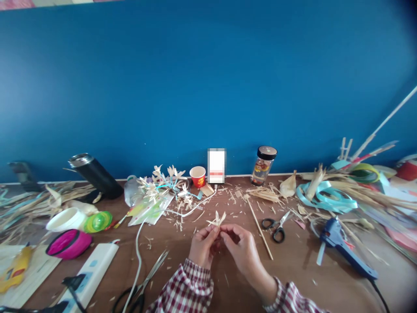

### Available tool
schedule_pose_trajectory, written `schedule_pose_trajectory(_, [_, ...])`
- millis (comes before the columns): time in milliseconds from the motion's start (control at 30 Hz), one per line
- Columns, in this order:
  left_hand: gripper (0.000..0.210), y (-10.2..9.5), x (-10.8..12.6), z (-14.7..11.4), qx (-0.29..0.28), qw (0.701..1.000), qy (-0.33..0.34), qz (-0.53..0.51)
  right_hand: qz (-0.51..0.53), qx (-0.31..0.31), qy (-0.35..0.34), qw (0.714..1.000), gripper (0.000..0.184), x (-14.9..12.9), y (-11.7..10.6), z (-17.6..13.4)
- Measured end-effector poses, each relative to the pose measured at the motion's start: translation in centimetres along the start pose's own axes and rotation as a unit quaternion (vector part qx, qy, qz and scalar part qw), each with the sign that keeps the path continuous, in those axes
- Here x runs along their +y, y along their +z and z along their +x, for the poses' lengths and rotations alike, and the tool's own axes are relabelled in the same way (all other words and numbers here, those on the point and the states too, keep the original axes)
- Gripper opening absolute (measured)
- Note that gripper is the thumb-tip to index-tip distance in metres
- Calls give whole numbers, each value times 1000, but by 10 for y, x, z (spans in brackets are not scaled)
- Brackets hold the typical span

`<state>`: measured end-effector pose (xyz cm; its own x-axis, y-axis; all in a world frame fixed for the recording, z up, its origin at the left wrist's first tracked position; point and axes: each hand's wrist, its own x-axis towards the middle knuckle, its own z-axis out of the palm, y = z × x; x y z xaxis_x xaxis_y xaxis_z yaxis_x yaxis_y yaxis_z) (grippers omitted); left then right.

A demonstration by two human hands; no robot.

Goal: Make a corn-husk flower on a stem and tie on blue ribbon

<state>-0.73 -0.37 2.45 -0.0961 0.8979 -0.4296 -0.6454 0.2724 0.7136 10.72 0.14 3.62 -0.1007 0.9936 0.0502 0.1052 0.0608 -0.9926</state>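
Both hands meet over the middle of the table. My left hand pinches a small pale flower that looks made of dried husk, its pointed petals spread upward. From the right, my right hand closes thumb and fingers at the base of the same flower; the fingers hide its lower part. Finished-looking husk flowers on pale blue stems lie in a bunch at the back left. Nearest on the right are a thin stick and black-handled scissors; larger scissors lie left of my left sleeve.
A paper cup, a phone-like device and a jar stand by the blue wall. A blue glue gun and light-blue ribbon lie right. A power strip, white cable and tilted black flask are left.
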Motion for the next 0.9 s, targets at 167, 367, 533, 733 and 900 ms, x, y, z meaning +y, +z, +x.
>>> schedule_pose_trajectory(167, [25,-2,-2,3,5,1000,-12,-9,-22,-8,-5,1000,19,1,0,0])
schedule_pose_trajectory(367, [26,-4,-4,4,21,999,-30,-9,-34,-1,-7,999,16,7,2,1])
schedule_pose_trajectory(533, [27,-3,-5,3,25,999,-11,-17,-64,31,-34,997,10,9,0,0])
schedule_pose_trajectory(733, [21,-5,-2,3,20,1000,12,-12,-95,0,-130,987,21,10,-2,-2])
schedule_pose_trajectory(900, [21,-6,-2,5,49,999,21,-4,-103,13,-138,985,23,9,-2,-3])
